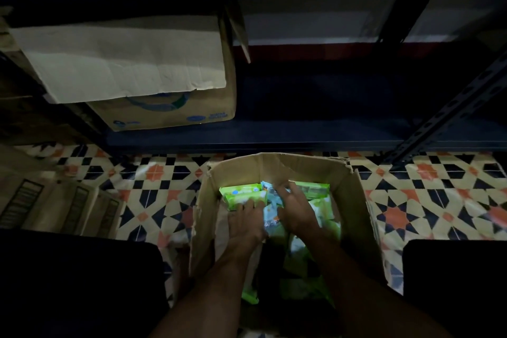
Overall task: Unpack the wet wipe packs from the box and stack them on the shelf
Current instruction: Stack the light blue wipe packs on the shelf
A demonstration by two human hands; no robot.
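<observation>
Grip of right hand [297, 212] curls round blue pack [270, 223] lying lengthwise toward shelf [315, 133]; left hand [247, 223] flat alongside.

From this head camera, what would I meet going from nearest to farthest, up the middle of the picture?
First the wet wipe packs, then the far wall of their open box, a strip of patterned floor tiles, the dark bottom shelf, the pale wall behind it.
</observation>
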